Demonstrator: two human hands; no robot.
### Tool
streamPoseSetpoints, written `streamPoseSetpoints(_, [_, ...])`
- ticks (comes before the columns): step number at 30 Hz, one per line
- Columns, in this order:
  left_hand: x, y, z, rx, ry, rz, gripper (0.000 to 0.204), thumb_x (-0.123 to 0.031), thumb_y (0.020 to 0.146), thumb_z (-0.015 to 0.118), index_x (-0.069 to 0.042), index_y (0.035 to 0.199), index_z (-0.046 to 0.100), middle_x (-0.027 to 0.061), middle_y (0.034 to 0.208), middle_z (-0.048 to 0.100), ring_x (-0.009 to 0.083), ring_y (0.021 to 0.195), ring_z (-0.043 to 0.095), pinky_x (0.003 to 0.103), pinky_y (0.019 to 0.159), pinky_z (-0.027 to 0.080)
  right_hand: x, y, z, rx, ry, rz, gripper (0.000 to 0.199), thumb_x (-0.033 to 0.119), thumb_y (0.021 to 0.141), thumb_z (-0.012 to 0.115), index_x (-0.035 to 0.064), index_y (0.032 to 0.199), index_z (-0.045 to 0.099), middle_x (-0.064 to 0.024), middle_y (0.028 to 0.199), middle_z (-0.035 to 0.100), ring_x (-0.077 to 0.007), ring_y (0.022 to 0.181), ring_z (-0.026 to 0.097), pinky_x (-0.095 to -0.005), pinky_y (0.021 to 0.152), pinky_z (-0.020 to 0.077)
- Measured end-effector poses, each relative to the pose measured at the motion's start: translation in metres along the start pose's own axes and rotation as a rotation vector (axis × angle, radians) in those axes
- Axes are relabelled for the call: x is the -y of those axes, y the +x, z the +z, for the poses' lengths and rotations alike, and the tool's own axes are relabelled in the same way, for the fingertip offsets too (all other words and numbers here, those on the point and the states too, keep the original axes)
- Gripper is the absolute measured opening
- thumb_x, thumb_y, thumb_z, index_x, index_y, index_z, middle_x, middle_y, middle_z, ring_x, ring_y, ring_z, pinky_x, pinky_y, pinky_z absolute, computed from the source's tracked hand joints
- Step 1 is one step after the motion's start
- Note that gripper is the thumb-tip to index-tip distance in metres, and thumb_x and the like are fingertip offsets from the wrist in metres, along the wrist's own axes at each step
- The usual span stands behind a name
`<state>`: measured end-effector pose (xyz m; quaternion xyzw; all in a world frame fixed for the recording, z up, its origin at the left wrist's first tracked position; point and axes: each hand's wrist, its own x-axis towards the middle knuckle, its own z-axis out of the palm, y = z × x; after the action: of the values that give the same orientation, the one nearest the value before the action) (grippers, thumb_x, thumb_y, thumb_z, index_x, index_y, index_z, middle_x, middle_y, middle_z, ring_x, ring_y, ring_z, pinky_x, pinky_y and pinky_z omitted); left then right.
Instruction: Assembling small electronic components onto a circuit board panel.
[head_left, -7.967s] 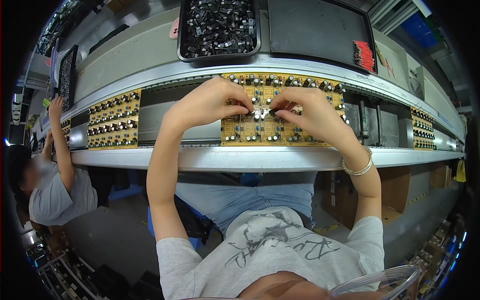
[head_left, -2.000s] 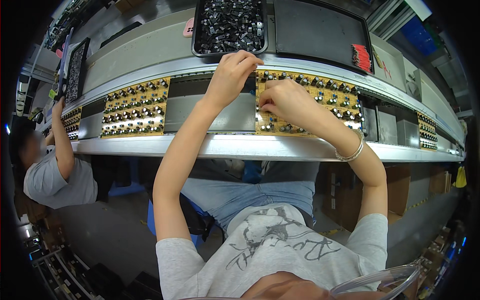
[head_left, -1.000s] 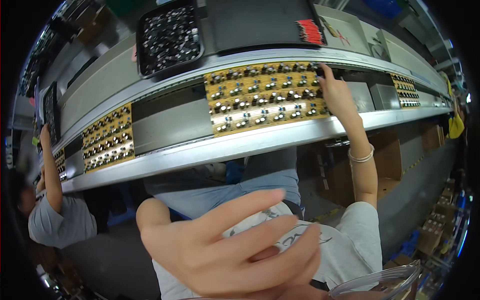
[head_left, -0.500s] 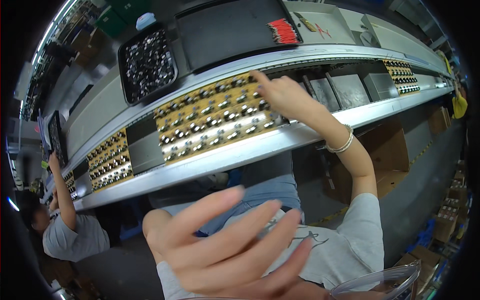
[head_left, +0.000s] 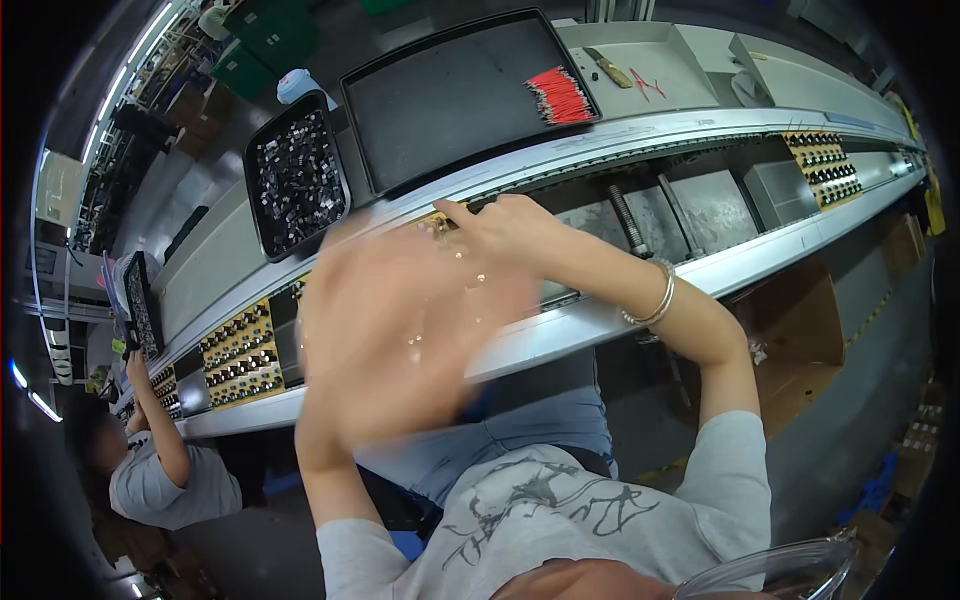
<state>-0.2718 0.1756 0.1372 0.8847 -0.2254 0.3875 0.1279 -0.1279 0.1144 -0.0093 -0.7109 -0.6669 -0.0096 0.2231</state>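
My left hand (head_left: 405, 325) is a broad blur in front of my right, its finger pose too smeared to read, with my left forearm (head_left: 338, 482) rising from the near left. My right elbow (head_left: 728, 352) is bent out to the right, and that forearm (head_left: 605, 268) slants far and left to my right hand (head_left: 508, 232), index finger (head_left: 456, 212) stretched leftward, its other fingers partly hidden.

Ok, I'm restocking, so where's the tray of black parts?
In the head view, the tray of black parts is at upper left, beyond the far rail, left of the larger flat tray.
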Motion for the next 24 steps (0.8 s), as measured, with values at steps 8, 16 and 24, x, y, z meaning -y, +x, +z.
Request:
streamPoseSetpoints(8, [0.201, 0.044, 0.168, 0.470, 0.096, -0.566, 0.023, -0.025, 0.081, 0.065, -0.007, 0.095, 0.068, 0.0096, 0.092, 0.068, 0.0250, 0.087, 0.064, 0.034, 0.078, 0.050, 0.018, 0.009, -0.008, -0.213, 0.043, -0.130, 0.023, 0.020, 0.082, 0.062, 0.0065, 0.099, 0.055, -0.0036, 0.059, 0.055, -0.0221, 0.056, 0.057, -0.0334, 0.060, 0.0442])
streamPoseSetpoints(16, [0.214, 0.060, 0.212, 0.673, 0.160, -0.616, 0.020, -0.027, 0.074, 0.072, -0.011, 0.086, 0.069, 0.0053, 0.087, 0.069, 0.0205, 0.086, 0.065, 0.036, 0.077, 0.048, 0.019, 0.009, -0.015, -0.506, 0.025, -0.244, 0.010, 0.010, 0.067, 0.059, 0.0079, 0.064, 0.049, -0.0029, 0.059, 0.055, -0.0166, 0.059, 0.055, -0.0298, 0.063, 0.0405])
streamPoseSetpoints(24, [0.215, 0.055, 0.217, 0.643, 0.210, -0.654, 0.014, -0.025, 0.078, 0.068, -0.011, 0.081, 0.070, 0.0054, 0.081, 0.068, 0.0250, 0.086, 0.063, 0.044, 0.082, 0.039, 0.021, 0.011, -0.022, -0.492, 0.068, -0.234, 0.012, 0.013, 0.076, 0.067, 0.0051, 0.077, 0.059, -0.0019, 0.063, 0.056, -0.0176, 0.066, 0.056, -0.0333, 0.077, 0.0449])
